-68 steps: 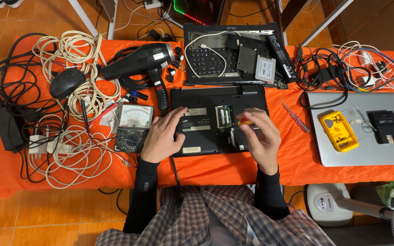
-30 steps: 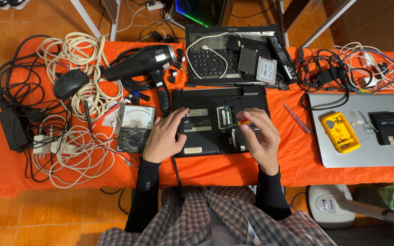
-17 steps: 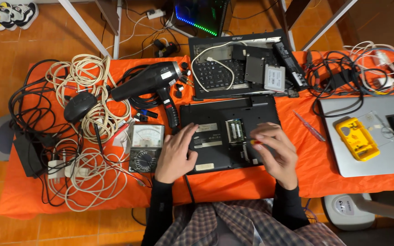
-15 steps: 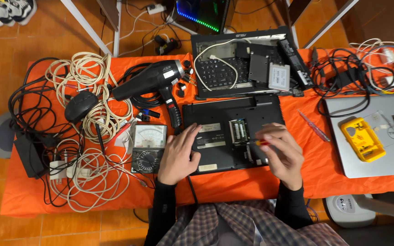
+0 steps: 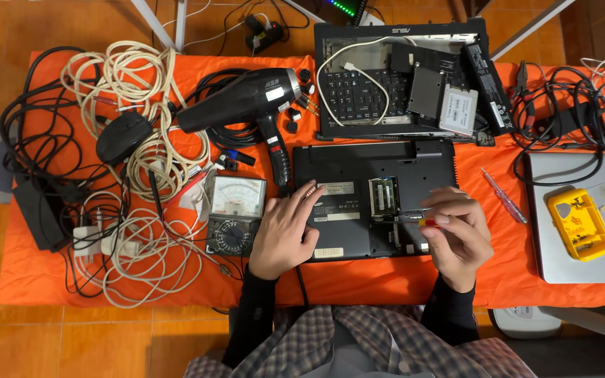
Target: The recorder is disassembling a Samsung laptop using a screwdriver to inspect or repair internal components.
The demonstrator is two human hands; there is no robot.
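Observation:
A black laptop (image 5: 351, 171) lies upside down on the orange cloth, its memory bay open near the middle. My left hand (image 5: 287, 231) rests flat on the laptop's left half, fingers spread. My right hand (image 5: 458, 234) pinches a small screwdriver (image 5: 414, 217) with a red and yellow handle; its metal tip points left at the open bay.
Behind the laptop sits a dismantled laptop base (image 5: 400, 77) with keyboard, drives and a white cable. A black hair dryer (image 5: 246, 105), an analogue multimeter (image 5: 236, 210), a mouse (image 5: 124, 136) and cable tangles (image 5: 141, 112) fill the left. A silver laptop (image 5: 568, 259) with a yellow meter (image 5: 579, 224) lies right.
The view has shifted so the table sits further right and lower. My right hand has turned the screwdriver slightly at the bay. My left hand stays flat on the laptop.

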